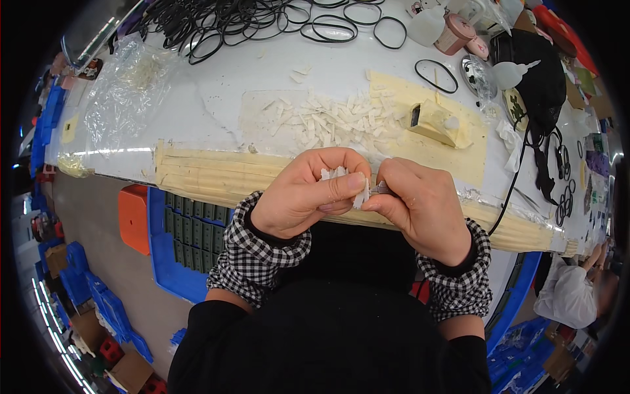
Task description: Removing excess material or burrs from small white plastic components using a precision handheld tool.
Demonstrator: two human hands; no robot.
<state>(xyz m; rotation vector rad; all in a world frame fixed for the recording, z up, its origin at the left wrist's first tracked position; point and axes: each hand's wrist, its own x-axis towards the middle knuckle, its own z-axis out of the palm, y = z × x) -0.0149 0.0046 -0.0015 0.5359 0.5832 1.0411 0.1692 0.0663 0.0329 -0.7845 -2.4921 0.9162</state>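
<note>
Both my hands meet just over the table's front edge. My left hand is closed, with a small bunch of white strips between thumb and fingers. One white strip juts from its thumb tip toward the other hand. My right hand is closed in a pinch on a small grey piece, mostly hidden by the fingers, touching or nearly touching that strip. Beyond the hands lies a loose pile of white strips, partly on a yellow sheet. A yellow-covered block with a dark opening sits on the sheet.
Black rubber loops heap at the far side. A clear plastic bag lies left; cups, a black bag and tweezers lie right. Yellow tape covers the front edge. Below are an orange stool and a blue crate.
</note>
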